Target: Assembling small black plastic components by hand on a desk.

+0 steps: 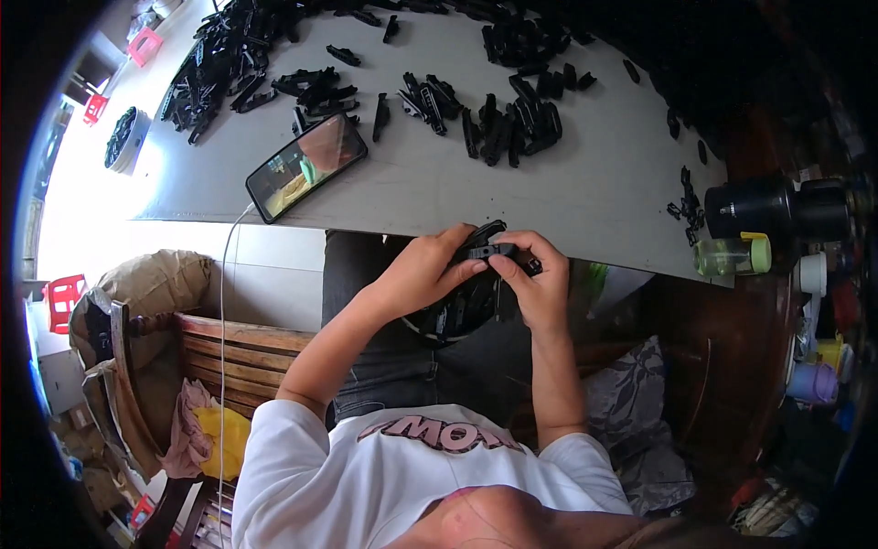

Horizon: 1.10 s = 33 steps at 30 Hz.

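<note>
Two hands pinch a small black plastic part at the table's near edge, mid-frame.

The left hand [422, 270] and right hand [535, 279] meet on the black part [489, 250], above a dark bowl [448, 320] of similar pieces on the lap. Across the upper frame, more black pieces [512, 123] lie scattered on the grey table [594, 183]; a lit phone [306, 166] lies at upper left.

A white short-sleeved T-shirt [402, 476] is worn, sleeves ended above the elbow. A pink print with dark outline is seen across the chest; its letters are partly folded out of view. Dark grey trousers [384, 366], denim by the look, are worn on the legs. Both forearms are left bare. No watch, ring or glove is seen on left hand [422, 270] or right hand [535, 279].
</note>
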Available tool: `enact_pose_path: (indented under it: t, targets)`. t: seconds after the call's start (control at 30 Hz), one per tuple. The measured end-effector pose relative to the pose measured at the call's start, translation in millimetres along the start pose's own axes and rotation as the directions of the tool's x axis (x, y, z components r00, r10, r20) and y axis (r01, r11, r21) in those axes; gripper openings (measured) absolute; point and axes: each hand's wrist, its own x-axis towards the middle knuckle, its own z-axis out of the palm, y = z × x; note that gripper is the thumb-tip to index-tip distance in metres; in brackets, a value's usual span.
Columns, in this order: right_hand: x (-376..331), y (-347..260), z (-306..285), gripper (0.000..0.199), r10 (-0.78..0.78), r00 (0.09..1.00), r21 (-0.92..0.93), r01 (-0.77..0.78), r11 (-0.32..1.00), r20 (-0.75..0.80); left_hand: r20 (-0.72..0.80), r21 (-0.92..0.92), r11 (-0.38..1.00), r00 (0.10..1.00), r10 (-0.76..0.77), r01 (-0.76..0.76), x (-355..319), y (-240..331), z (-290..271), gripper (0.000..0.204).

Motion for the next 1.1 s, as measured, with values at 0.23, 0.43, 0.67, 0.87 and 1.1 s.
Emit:
enact_pose_path:
  t: [0.23,0.43,0.67,0.87,1.1]
  targets:
    - [-11,-1,9,0.031,0.188,0.98,0.072,-0.183,0.98,-0.061,0.08,-0.118,0.993,0.997,0.024,-0.014,-9,-4,10,0.028]
    - [-19,35,4,0.031,0.25,0.953,0.103,-0.269,0.958,0.171,0.119,0.017,1.0,0.993,0.024,-0.026,-28,-33,26,0.026]
    - [-38,114,7,0.031,0.42,0.907,0.052,-0.418,0.907,-0.037,-0.16,0.485,0.873,0.987,0.026,0.056,4,-18,-2,0.021]
    - [-37,118,14,0.03,0.088,0.996,-0.472,-0.074,0.879,0.008,-0.498,0.85,0.394,0.779,0.381,0.35,77,-60,-51,0.016]
    - [0,27,11,0.007,-0.242,0.97,-0.483,0.206,0.851,-0.012,-0.408,0.884,0.326,0.894,0.185,0.336,72,-63,-44,0.013]
